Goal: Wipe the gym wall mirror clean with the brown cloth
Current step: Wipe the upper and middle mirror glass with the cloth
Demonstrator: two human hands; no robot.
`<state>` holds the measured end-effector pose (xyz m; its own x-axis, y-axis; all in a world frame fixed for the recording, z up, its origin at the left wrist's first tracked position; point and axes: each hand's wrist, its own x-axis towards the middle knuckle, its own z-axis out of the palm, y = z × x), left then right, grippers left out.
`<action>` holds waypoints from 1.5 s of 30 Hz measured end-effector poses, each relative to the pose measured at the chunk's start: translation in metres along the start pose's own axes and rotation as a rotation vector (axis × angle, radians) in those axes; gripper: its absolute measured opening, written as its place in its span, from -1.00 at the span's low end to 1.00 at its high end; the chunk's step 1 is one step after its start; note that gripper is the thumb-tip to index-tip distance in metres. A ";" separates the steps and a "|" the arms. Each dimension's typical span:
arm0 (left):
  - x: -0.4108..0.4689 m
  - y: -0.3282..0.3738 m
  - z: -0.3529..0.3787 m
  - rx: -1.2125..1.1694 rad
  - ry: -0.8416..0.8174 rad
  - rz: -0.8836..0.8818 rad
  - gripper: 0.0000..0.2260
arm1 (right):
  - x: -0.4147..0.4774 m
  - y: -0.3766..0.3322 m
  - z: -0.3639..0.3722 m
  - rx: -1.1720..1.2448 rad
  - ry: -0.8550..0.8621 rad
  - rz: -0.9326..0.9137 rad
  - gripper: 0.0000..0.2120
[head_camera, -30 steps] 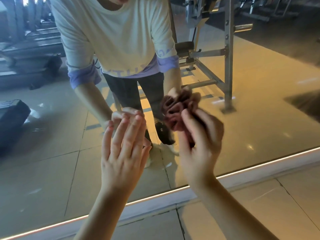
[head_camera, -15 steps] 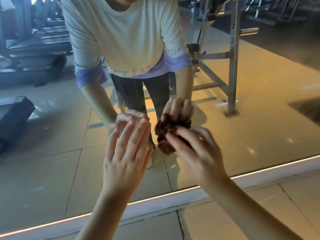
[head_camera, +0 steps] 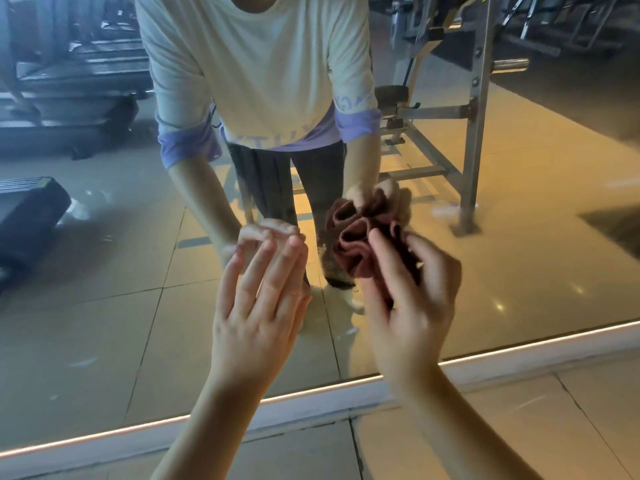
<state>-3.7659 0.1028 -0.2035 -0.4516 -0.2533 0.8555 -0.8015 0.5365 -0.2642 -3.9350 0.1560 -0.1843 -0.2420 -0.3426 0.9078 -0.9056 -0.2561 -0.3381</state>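
Brown cloth (head_camera: 360, 244), bunched tight in the curled fingers of the right hand (head_camera: 412, 299), presses against the lower mirror (head_camera: 104, 323) straight ahead of that grip, while the left hand (head_camera: 256, 306) rests flat just beside it, fingers straight, holding nothing.

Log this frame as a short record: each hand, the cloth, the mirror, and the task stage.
left hand: fingers straight, fingertips appear to touch the mirror
right hand: grips the bunched cloth, held against the mirror
cloth: brown, crumpled, low on the glass
mirror: reflects the person, a metal rack and treadmills; lit strip along its bottom edge
stage: cloth on the glass, wiping likely under way
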 end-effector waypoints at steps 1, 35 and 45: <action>-0.001 0.000 0.000 -0.005 0.004 0.002 -0.35 | -0.010 -0.005 0.004 -0.010 -0.042 -0.010 -0.75; -0.053 0.012 0.025 -0.029 -0.035 0.094 -0.19 | -0.089 0.043 -0.002 0.064 -0.244 0.187 -0.71; -0.058 0.005 0.028 -0.063 -0.028 0.173 -0.30 | -0.117 0.033 0.011 0.070 -0.144 0.431 -0.70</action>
<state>-3.7548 0.0977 -0.2664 -0.5918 -0.1749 0.7869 -0.6852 0.6234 -0.3767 -3.9332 0.1779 -0.3045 -0.5364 -0.5522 0.6382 -0.7059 -0.1210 -0.6979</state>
